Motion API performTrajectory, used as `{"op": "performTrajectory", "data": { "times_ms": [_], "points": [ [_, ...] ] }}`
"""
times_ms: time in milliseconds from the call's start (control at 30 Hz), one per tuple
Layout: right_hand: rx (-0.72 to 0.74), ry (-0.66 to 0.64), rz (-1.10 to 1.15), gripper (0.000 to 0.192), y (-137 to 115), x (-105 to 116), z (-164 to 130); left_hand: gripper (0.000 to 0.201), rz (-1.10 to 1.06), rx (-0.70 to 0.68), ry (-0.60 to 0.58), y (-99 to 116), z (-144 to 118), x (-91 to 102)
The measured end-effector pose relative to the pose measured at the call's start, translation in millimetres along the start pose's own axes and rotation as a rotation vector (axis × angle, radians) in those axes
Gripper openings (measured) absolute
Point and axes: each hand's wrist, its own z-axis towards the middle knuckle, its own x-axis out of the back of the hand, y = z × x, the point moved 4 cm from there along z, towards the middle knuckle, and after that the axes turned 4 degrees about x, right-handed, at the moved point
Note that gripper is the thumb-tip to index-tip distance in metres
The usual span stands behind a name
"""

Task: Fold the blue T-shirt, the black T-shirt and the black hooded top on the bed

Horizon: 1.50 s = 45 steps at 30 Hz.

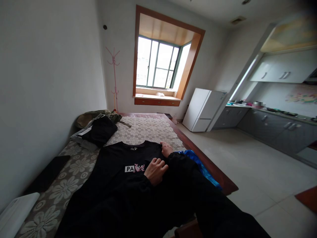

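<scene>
"Left to right, what do we have?"

"Well to the left of our grip, a heap of folded black and grey cloth (pixel 100 130) lies on the grey-beige, flower-patterned table cover (pixel 148 127). Then comes the black, short-necked fabric shirt (pixel 106 175), spread face up under our hands, its pink-and-white lettered chest print (pixel 130 169) showing."

"And the hands themselves?"

"Our left hand (pixel 156 171) is just right of the print, fingers bent down onto the shirt — whether they pinch cloth, we cannot tell. Our right hand (pixel 166 149), farther off and slightly right, has its fingertips at the shirt's shoulder; we cannot tell if they close on it. Just right of that hand lies a bright blue cloth (pixel 201 167)."

"Which step, then?"

"Arranging the shirt's right-hand side, we'd judge. The next move calls for a sure hold at the shoulder — and an even pull, so the cloth doesn't bunch."
</scene>
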Motion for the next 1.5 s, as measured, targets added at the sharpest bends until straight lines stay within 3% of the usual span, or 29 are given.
{"op": "performTrajectory", "data": {
  "times_ms": [133,267,533,900,1033,1133,1200,1267,1333,1400,1500],
  "points": [
    [-0.025,0.026,-0.049,0.046,-7.4,-0.4,-10.3,0.032,-0.077,-0.088,-0.042,-3.5,-13.0,-0.7],
    [-0.008,-0.004,-0.077,0.042,-10.3,5.1,-12.1,0.050,-0.175,-0.137,0.001,0.0,-19.2,-1.4],
    [0.055,-0.088,-0.158,0.041,-14.7,13.8,-11.3,0.018,-0.171,-0.157,0.002,15.2,-0.6,-13.0],
    [0.070,-0.095,-0.235,0.045,-23.0,12.3,-13.5,0.015,-0.274,-0.175,-0.013,31.4,-1.0,-38.4],
    [0.050,-0.098,-0.263,0.046,-29.8,13.5,-13.3,0.015,-0.305,-0.174,-0.082,35.7,-5.2,-34.7],
    [0.031,-0.091,-0.267,0.049,-32.2,18.3,-15.1,0.026,-0.406,-0.158,-0.142,30.3,-21.0,-18.3],
    [0.022,-0.080,-0.264,0.055,-33.2,22.7,-17.6,0.039,-0.472,-0.095,-0.172,9.5,-38.2,-1.9],
    [0.026,-0.061,-0.261,0.062,-36.1,24.9,-21.5,0.045,-0.486,0.035,-0.165,-30.5,-58.8,16.5],
    [0.062,-0.033,-0.249,0.068,-42.6,22.0,-26.9,0.043,-0.409,0.282,-0.103,-87.4,-81.5,33.5],
    [0.084,-0.029,-0.215,0.071,-50.4,11.9,-33.0,0.047,-0.211,0.670,-0.073,-149.7,-107.7,43.4],
    [-0.007,-0.075,-0.161,0.075,-56.1,-11.4,-40.8,0.058,-0.073,0.967,-0.057,-208.4,-138.4,41.7]
  ]
}}
